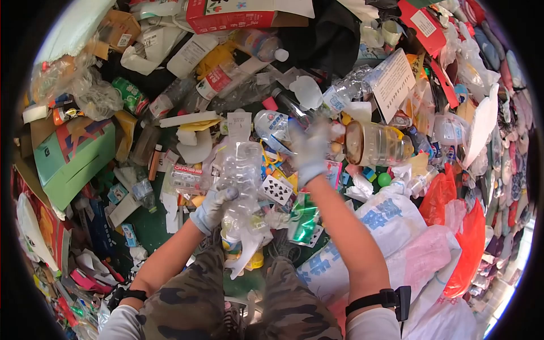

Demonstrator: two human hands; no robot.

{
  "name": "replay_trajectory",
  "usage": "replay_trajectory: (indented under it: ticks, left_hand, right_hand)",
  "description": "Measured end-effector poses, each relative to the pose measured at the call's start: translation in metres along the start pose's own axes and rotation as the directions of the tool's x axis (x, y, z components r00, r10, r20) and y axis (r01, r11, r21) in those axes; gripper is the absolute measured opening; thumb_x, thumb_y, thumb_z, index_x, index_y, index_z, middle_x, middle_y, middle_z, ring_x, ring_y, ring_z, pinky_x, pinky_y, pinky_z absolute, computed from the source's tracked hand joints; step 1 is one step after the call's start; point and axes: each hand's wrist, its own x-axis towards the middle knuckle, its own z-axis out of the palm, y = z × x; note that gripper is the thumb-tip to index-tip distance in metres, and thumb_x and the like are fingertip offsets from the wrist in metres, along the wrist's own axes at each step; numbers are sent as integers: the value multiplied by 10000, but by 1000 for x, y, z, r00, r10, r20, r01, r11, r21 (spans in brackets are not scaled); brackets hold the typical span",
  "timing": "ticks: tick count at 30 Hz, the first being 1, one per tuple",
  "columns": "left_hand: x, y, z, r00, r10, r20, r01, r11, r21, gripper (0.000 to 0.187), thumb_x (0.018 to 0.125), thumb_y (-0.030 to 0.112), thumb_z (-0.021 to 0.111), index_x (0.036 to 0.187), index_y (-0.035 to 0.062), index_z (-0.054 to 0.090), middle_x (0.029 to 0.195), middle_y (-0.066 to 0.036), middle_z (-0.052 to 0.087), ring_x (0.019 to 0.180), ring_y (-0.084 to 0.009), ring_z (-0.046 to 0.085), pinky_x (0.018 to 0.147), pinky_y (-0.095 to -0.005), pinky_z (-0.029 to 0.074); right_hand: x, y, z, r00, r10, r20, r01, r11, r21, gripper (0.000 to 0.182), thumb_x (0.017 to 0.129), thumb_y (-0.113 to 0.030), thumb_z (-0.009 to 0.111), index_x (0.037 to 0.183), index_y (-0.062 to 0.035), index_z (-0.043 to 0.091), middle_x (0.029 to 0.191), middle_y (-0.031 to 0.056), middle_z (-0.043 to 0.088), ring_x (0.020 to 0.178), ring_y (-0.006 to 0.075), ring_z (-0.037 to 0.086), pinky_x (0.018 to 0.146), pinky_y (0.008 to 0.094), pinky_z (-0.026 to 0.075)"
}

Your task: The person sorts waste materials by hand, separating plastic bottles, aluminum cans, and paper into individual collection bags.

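Observation:
My left hand (214, 207), in a pale work glove, is closed around clear plastic, with the thumb pressed across its front. This looks like a ribbed clear plastic bottle (245, 170), roughly upright above the heap. My right hand (310, 148), also gloved, is smeared by motion, so its fingers cannot be made out. It hovers over the pile beside a white and blue container (273, 129). Between the hands lie a playing card (276, 189) and small colourful scraps. A shiny green wrapper (304, 218) rests below my right hand.
Mixed refuse surrounds me. A big clear jar (377, 143) lies to the right, above a white woven sack (374, 232) and red plastic bags (462, 238). A green box (73, 150) stands at left. A red carton (232, 14) lies at the back.

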Motion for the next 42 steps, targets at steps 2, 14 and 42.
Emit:
replay_trajectory:
  ticks: [2,14,42]
  left_hand:
    - [6,-8,-11,991,35,-131,-34,999,10,509,744,315,706,1135,50,517,1022,-15,572,909,-124,539,832,-272,429]
    - [3,-19,-34,947,-31,-318,2,996,-93,552,743,315,723,1175,75,477,1066,-22,552,940,-127,537,817,-288,446]
    - [-135,131,342,725,-141,674,-144,926,349,490,873,421,490,1197,53,489,1066,-30,578,922,-128,564,800,-281,470]
  right_hand:
    - [63,-16,-32,925,364,-110,-323,904,281,743,693,-226,742,1228,76,325,1068,149,507,923,216,506,833,349,422]
    - [122,15,-30,691,154,706,-439,866,240,540,648,-219,750,1086,-18,507,941,91,608,840,176,591,732,278,482]
    - [-90,-158,-430,864,-35,503,-489,179,853,545,761,-309,656,1172,-1,475,1066,141,593,944,273,602,791,432,517]
